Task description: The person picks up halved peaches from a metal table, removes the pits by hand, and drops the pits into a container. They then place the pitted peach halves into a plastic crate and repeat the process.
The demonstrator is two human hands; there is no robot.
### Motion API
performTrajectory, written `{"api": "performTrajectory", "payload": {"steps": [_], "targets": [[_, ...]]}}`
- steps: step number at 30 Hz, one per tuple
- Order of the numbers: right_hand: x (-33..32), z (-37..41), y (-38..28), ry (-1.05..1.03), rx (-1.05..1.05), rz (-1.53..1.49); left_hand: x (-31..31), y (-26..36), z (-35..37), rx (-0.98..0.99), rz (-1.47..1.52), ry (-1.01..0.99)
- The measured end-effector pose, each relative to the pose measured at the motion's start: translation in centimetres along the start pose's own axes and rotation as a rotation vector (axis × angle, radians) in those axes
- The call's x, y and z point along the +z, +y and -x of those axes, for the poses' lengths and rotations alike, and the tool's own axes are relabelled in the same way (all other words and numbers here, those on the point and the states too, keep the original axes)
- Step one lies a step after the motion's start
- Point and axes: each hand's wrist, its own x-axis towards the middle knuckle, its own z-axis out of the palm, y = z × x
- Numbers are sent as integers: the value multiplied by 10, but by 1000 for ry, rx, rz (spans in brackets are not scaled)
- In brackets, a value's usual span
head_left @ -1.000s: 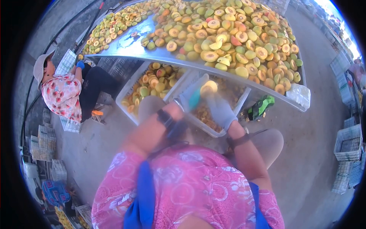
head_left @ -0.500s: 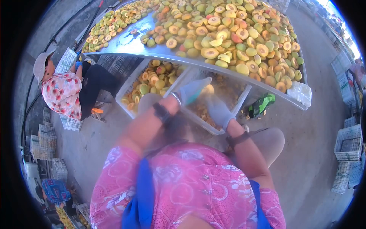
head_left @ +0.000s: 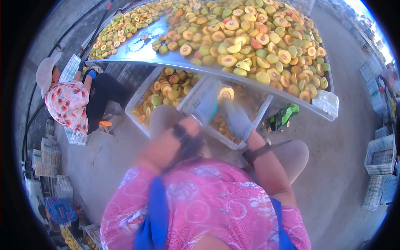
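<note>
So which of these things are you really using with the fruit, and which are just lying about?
In use: left hand with the teal-handled tool; right hand with the fruit half; white crate under both; halved fruit heaped on the metal table.
Lying about: green thing on the ground; crates at the right; plastic bag at the table's edge.

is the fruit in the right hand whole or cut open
Cut open: the fruit in the gloved right hand shows a flat pale face with a darker middle, though blurred.
</note>
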Motion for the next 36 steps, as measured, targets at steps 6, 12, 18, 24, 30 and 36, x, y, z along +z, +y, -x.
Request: {"api": "performTrajectory", "payload": {"steps": [6,12,18,24,30,36], "targets": [[2,-2,19,74,-212,201,14,72,2,-153,-157,-160],[5,12,-11,66,-146,-158,27,38,-4,-226,299,28],[2,27,-25,-260,208,-535,19,45,6,-279,384,154],[12,30,-24,-126,245,-473,25,68,10,-298,233,33],[4,15,9,-320,191,-685,19,82,12,-312,82,-15],[14,-7,39,-432,-112,-327,21,124,28,-175,-709,-53]]}}
